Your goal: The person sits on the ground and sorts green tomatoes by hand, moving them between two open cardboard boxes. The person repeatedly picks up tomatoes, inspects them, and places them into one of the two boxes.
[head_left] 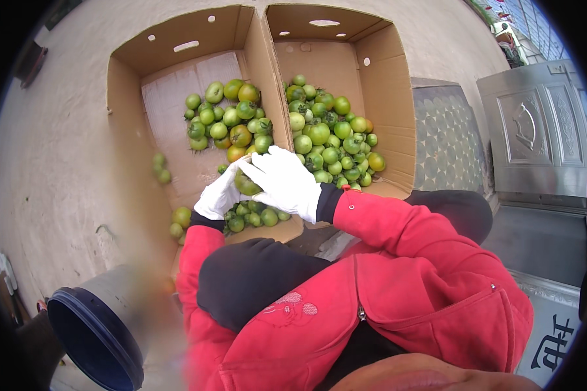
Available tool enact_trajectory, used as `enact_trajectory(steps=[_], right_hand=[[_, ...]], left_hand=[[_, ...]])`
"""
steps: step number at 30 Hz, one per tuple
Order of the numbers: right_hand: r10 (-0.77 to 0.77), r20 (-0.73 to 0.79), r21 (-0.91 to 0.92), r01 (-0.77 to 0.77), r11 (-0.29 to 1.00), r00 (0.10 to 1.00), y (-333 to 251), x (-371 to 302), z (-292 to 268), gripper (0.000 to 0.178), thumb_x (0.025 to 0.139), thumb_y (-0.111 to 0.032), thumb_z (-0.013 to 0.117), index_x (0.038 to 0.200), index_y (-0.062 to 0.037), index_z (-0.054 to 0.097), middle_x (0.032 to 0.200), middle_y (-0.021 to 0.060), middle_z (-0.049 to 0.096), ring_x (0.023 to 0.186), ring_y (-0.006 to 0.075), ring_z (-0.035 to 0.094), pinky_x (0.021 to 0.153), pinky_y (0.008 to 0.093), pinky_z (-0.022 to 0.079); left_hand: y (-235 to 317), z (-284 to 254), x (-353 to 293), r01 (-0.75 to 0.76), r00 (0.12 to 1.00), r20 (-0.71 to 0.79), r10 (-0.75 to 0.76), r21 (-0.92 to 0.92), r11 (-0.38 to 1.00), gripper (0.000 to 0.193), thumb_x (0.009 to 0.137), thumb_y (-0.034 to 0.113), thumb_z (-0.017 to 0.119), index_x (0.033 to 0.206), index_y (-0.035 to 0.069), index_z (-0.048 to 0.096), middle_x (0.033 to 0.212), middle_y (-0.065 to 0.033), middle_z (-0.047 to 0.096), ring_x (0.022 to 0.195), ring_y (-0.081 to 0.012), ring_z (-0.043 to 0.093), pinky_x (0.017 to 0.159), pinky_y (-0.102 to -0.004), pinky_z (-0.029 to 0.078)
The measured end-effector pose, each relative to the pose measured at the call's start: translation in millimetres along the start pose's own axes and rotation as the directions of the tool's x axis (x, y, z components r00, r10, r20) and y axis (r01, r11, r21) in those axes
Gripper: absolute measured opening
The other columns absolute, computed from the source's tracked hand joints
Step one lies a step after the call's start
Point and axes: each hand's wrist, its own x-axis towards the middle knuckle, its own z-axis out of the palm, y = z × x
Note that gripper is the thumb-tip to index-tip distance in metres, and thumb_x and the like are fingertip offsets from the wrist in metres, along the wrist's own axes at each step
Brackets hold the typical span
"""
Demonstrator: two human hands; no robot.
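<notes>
Both of my hands wear white gloves and meet over the near part of the left cardboard box (125, 91). Between them is a green tomato (246, 184). My left hand (216, 195) holds it from the left side, its fingers partly hidden. My right hand (284, 179) lies over it from the right, fingers bent around it. Green and partly orange tomatoes (231, 117) lie in the far part of this box, and smaller green tomatoes (254, 215) lie beneath my hands. The right cardboard box (388, 98) holds a heap of mostly green tomatoes (332, 137).
A blue-rimmed bucket (94, 339) stands at the lower left. Beyond the right box lie a patterned mat (447, 140) and a grey metal panel (535, 130) with raised ornament. My dark-clad knee (257, 274) is close to the left box's near edge. Blur covers part of the left side.
</notes>
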Motion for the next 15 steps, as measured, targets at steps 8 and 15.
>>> enact_trajectory(steps=[8,15], right_hand=[[-0.006,0.163,0.061,-0.004,0.998,0.987,0,0,-3,0.078,0.076,-0.032,0.083,0.143,-0.0043,0.055,0.113,0.0099,0.068,0.100,0.0289,0.061,0.091,0.0424,0.050],[-0.029,0.130,0.040,0.024,0.999,0.991,3,-3,-1,0.073,0.078,-0.035,0.081,0.139,-0.0022,0.058,0.097,0.0082,0.062,0.094,0.0279,0.061,0.083,0.0426,0.051]], left_hand=[[-13,-37,8,-0.085,0.990,-0.064,0.125,0.435,0.896,0.059,0.113,0.037,0.040,0.162,0.005,0.036,0.164,-0.0120,0.040,0.146,-0.0231,0.046,0.118,-0.0394,0.043],[31,-55,-39,0.543,0.304,-0.574,0.761,0.760,0.357,0.065,0.101,0.029,0.069,0.152,-0.003,0.045,0.147,-0.0245,0.056,0.132,-0.0361,0.057,0.112,-0.0410,0.046]])
